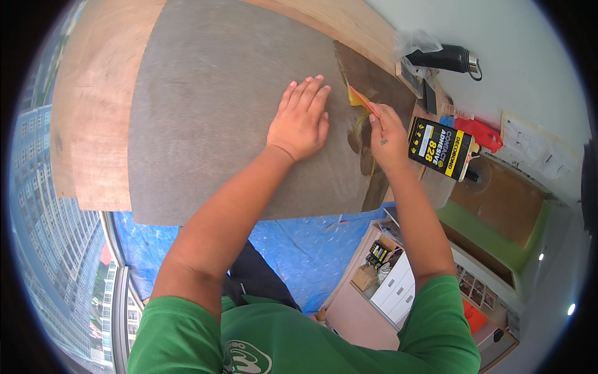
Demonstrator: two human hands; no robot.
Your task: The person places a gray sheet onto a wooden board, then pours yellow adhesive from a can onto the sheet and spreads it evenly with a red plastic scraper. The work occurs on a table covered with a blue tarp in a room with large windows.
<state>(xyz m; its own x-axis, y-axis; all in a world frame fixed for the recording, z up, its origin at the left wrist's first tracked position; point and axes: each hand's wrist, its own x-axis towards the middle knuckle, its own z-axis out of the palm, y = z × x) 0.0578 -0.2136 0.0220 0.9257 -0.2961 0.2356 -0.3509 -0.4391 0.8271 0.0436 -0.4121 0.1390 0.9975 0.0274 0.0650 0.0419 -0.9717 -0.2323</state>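
Observation:
My left hand (pixel 300 118) lies flat on a large grey sheet (pixel 212 93), fingers together and stretched out, holding nothing. In my right hand (pixel 387 134) is a thin orange spreader (pixel 365 100), pinched by its near end. Yellowish glue (pixel 355 99) clings to the spreader's far edge, which meets the sheet near its right side. There a darker brown, wet-looking band (pixel 380 75) runs along the sheet, with glue smears (pixel 359 134) beside my right hand. A black and yellow adhesive can (pixel 440 148) stands just right of that hand.
Plywood (pixel 106 112) shows left of the sheet. A black bottle (pixel 445 59), a plastic bag (pixel 417 42) and a red container (pixel 478 134) are along the right side. Blue sheeting (pixel 299 255) covers the floor below the board's near edge. White drawers (pixel 395 290) stand lower right.

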